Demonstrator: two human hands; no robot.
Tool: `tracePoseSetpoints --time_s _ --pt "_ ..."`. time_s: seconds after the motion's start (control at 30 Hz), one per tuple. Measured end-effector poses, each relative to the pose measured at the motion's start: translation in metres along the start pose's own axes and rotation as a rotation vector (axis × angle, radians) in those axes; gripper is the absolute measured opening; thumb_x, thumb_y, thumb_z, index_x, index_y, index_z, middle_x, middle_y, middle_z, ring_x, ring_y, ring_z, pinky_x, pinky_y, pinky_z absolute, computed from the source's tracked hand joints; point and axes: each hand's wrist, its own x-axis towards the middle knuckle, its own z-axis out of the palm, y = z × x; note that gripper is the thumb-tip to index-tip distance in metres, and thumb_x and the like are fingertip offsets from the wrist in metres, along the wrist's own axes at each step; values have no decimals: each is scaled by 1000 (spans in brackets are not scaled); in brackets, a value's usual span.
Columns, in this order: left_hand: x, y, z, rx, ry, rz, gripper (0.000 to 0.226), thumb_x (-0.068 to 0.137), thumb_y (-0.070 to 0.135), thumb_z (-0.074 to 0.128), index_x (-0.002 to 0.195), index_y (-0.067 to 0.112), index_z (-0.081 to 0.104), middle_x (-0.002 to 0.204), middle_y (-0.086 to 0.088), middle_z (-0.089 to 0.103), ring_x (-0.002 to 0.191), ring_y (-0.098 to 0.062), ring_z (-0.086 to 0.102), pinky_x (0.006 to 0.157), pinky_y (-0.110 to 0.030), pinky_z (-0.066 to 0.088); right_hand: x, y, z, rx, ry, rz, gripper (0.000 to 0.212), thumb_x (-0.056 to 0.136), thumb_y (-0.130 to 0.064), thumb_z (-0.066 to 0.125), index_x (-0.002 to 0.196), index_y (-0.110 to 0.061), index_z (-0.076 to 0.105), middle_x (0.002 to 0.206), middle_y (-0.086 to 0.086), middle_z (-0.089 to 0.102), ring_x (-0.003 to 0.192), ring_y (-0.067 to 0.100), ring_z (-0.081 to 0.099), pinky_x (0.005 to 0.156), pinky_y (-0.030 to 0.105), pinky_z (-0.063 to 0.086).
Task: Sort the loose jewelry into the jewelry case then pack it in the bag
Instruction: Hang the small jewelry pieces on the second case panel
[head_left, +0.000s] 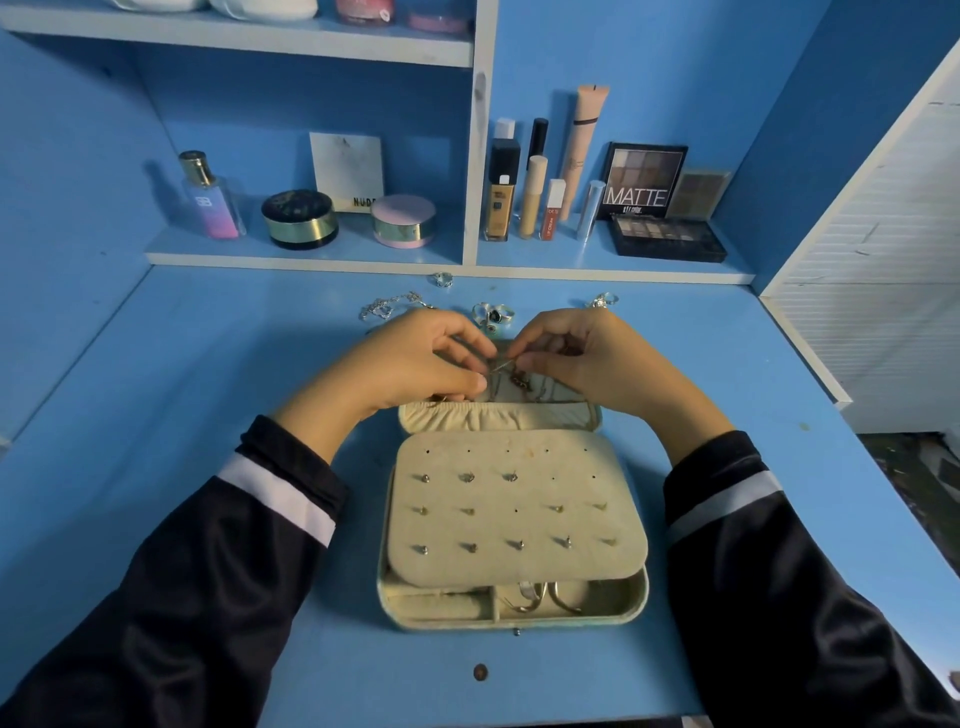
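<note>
Jewelry case (511, 616) is lying open on the blue desk (156, 415) straight in front of you. Its near tray is showing a few hoops (540, 597) under the padded flap (517, 525), which is carrying rows of studs (466, 477) and is probably resting there to keep the pieces beneath it in place.

Beyond it, both your hands are working over the lid's gathered pocket (498, 415). Your left hand (410, 364) and right hand (587, 358) are each curling in, fingertips pinching a thin chain (500, 366) between them. You are likely stretching it so it hooks into the lid without tangling. Whatever is dangling below that chain is too dark and small to name, and your hands are covering most of the lid.

Past your knuckles, loose rings (493, 313) and another chain (387, 306) are waiting on the desk, so the sorting is looking unfinished. Farther back, makeup (501, 202) is standing on the shelf (311, 257). No bag is showing anywhere.
</note>
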Motion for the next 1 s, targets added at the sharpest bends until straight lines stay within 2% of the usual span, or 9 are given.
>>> tracePoseSetpoints --time_s 0.2,0.3,0.37,0.43,0.5,0.6,0.8,1.0 --pt "-4 0 -10 89 34 2 17 85 4 72 96 18 71 86 -6 73 67 -10 67 75 -29 58 -1 -2 -3 11 16 -16 9 87 -9 70 88 -17 73 80 7 71 63 13 55 62 13 44" --pt "-6 -1 -15 156 18 15 16 86 9 73 98 20 74 85 0 73 68 -7 67 78 -26 56 -1 -1 -3 42 30 -18 8 87 -10 70 89 -17 73 79 6 70 69 27 59 64 20 45" --pt "-6 -2 -15 187 -2 27 17 87 12 72 99 23 75 87 -1 73 77 -13 71 84 -31 57 -1 0 -3 55 34 -24 9 87 -10 70 88 -19 73 78 6 70 69 29 59 65 23 45" --pt "-5 -3 -12 199 -7 38 16 87 14 73 98 25 75 89 -1 74 85 -18 72 90 -37 57 -1 -1 -3 65 30 -33 10 87 -10 70 87 -20 72 75 2 69 65 21 58 65 21 45" --pt "-3 -3 -8 189 9 52 13 84 19 75 94 28 75 85 5 75 84 -16 72 90 -40 57 -1 -2 -2 73 23 -41 10 87 -9 70 87 -19 72 73 -2 68 64 10 57 65 17 45" --pt "0 -3 1 176 67 97 9 80 27 79 86 32 74 83 11 74 81 -12 72 89 -41 57 -1 -4 -1 82 19 -49 10 87 -9 70 87 -19 72 73 -4 67 63 4 55 64 14 44" --pt "6 -5 11 123 115 157 8 80 23 79 86 26 73 82 11 72 73 -4 67 79 -34 56 -1 -7 1 140 40 -61 8 87 -5 69 90 -12 71 67 -19 64 56 -3 51 59 8 39" --pt "7 -6 12 119 121 165 6 84 16 75 89 19 72 86 2 73 85 -20 71 87 -48 57 -2 -8 1 129 31 -55 11 87 -5 70 91 -14 72 69 -18 65 58 -4 53 62 8 41"
